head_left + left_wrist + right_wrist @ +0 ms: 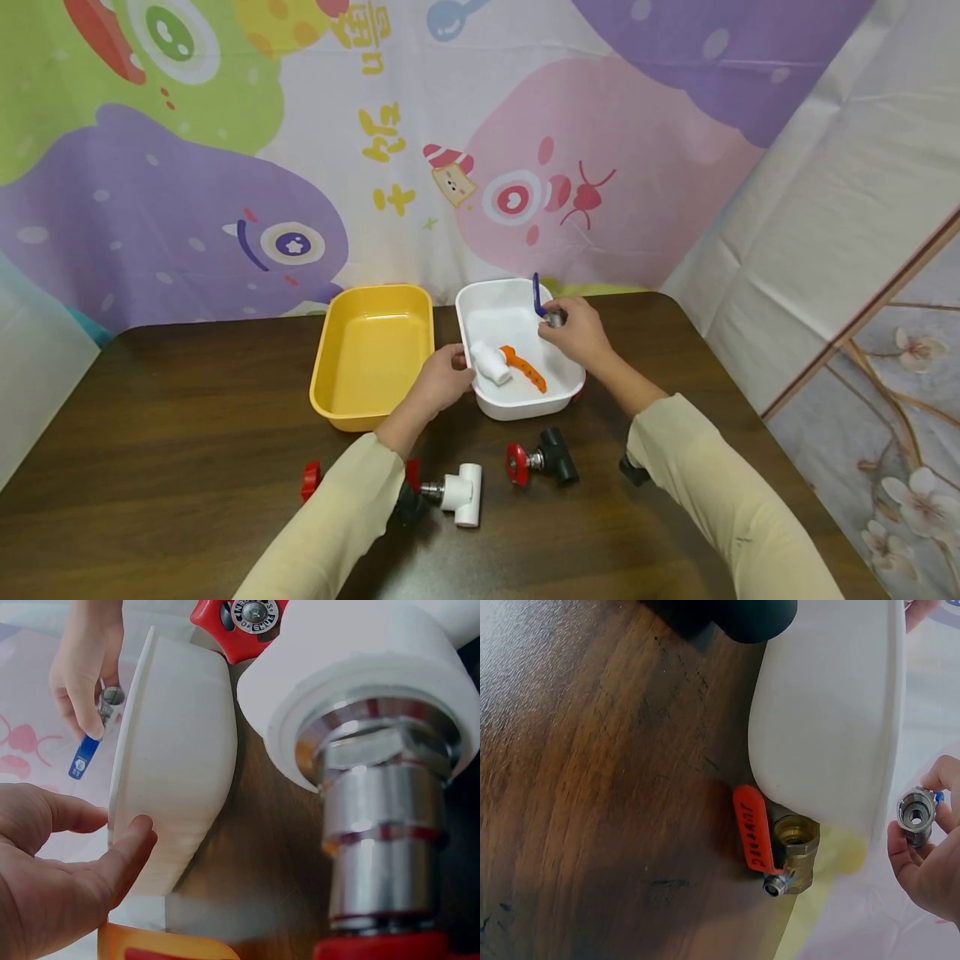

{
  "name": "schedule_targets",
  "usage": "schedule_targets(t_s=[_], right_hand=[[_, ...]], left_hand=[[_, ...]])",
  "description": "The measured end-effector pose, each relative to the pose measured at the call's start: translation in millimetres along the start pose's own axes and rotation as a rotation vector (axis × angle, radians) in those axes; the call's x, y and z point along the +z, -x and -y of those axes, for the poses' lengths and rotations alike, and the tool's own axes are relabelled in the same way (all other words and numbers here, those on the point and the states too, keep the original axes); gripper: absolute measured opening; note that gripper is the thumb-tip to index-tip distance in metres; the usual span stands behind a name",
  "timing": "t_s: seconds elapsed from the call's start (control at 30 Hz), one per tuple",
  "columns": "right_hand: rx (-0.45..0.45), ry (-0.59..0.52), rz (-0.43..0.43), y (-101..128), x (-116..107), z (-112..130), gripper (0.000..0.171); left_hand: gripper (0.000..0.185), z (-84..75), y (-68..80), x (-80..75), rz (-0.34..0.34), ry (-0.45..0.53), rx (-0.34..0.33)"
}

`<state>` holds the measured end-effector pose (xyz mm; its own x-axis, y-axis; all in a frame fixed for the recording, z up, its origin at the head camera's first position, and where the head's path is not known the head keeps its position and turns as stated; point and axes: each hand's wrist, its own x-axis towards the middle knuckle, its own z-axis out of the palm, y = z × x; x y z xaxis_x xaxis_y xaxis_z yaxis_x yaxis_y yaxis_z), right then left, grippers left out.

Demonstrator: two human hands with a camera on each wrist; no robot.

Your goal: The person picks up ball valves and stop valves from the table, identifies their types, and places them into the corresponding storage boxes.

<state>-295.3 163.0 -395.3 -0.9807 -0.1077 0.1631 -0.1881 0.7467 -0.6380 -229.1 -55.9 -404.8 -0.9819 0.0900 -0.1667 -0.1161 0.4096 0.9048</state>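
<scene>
Small metal ball valve (552, 315) with blue lever handle, pinched in right hand (581, 333) fingers over white tub (525, 407) — likely dense, rigid, slick; best gripped on body, not lever. Left hand (442, 382) fingers relaxed, resting against tub's near rim.

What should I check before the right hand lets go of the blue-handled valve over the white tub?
1. Right hand grips blue-handled valve: ok.
2. Valve is above the white tub: ok.
3. Left hand touches the tub's near-left rim: ok.
4. Landing spot free: cannot tell; white-bodied valve with orange handle lies in the tub already.
5. Yellow tub sits apart, to the left: ok.
6. Brass valve lies against the tub's outer wall, on the table: ok.
</scene>
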Motion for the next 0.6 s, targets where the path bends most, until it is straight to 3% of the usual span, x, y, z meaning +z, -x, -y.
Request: schedule_targets(t_s=[0.6], right_hand=[[-0.031, -0.005, -0.001, -0.9, 9.9, 5.4, 0.034]], left_hand=[[0.045, -0.5, 0.4, 0.2, 0.006, 0.009, 0.013]])
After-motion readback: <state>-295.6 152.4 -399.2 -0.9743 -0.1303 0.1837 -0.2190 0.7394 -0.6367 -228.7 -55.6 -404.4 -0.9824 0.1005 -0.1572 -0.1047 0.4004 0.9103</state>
